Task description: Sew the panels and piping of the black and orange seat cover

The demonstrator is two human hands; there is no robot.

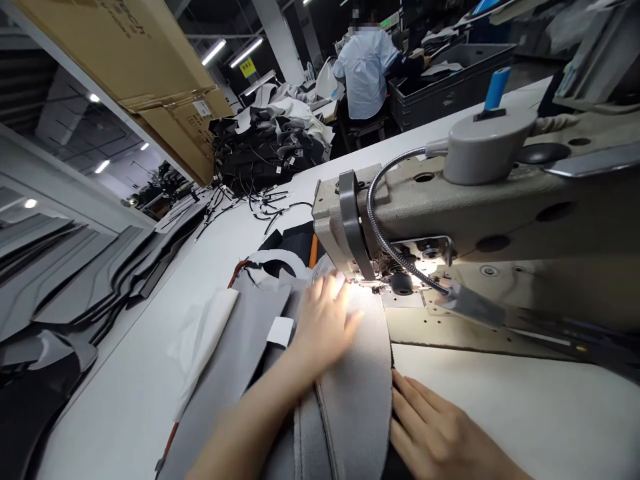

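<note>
My left hand (pixel 324 321) lies flat, fingers stretched out, on a grey woven fabric panel (pixel 357 387), close to the needle area of a beige sewing machine (pixel 500 213). My right hand (pixel 435 433) rests flat at the right edge of the same panel, fingers extended along its seam. The fabric runs under the presser foot (pixel 380 288), lit by a small lamp on a flexible neck (pixel 395 250). A smoother grey piece (pixel 235 360) with a white label (pixel 280 331) lies to the left of my left hand.
Stacks of grey and black cut panels (pixel 75 280) fill the left of the white table (pixel 125 400). Dark pieces and cords (pixel 265 157) are heaped at the far end, cardboard boxes (pixel 150 73) above. A person in a light blue shirt (pixel 365 70) sits beyond with their back turned.
</note>
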